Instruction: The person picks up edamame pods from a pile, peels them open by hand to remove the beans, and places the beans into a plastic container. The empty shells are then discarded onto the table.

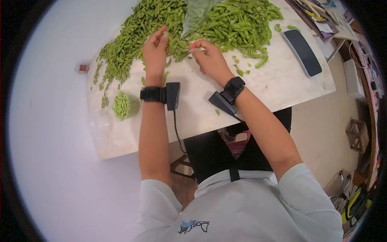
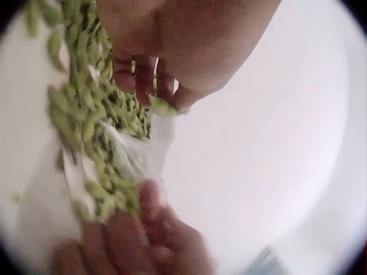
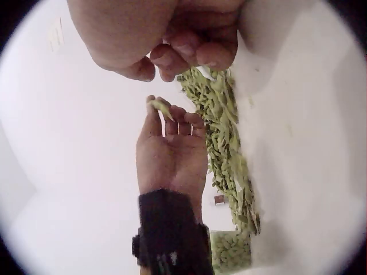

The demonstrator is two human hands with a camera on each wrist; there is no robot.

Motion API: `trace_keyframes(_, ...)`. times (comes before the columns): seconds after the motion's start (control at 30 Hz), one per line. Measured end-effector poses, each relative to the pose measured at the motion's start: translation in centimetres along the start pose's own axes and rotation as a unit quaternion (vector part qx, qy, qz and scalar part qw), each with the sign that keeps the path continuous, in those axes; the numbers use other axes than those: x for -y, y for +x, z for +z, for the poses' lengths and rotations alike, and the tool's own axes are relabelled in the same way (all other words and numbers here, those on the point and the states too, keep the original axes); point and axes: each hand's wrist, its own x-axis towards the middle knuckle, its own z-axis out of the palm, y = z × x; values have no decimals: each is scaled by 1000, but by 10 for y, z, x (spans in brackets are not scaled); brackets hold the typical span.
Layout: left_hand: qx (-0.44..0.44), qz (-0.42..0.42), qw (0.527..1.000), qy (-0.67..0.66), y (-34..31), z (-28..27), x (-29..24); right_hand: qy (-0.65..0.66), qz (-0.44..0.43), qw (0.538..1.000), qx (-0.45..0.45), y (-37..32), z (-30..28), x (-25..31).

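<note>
My left hand [image 1: 155,54] is raised at the near edge of the pile of edamame pods [image 1: 125,52], palm turned inward. Its thumb and a fingertip pinch one green edamame pod [image 3: 161,107], which also shows in the left wrist view, the pod [image 2: 163,107] sticking out past the fingertips. Facing it, a short way to the right, is my right hand [image 1: 212,61]. The right fingers are loosely bent, thumb close to the index finger, and nothing shows between them in the right wrist view.
A clear cup [image 1: 134,105] of shelled green beans stands at the left. Between the two heaps of pods lies a clear plastic bag [image 1: 196,18]. Loose pod scraps [image 1: 240,72] dot the white tabletop [image 1: 274,86]. A phone [image 1: 303,52] lies at the right edge.
</note>
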Motion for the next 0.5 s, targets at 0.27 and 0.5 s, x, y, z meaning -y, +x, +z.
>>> trace_keyframes(0.27,25,-26,967,-254,-54,22,22,-116,-71,989,63,-3,4,-7)
trace_keyframes(0.5,75,-25,955,-284,-50,15,33,-74,-5,994,81,-6,3,-1)
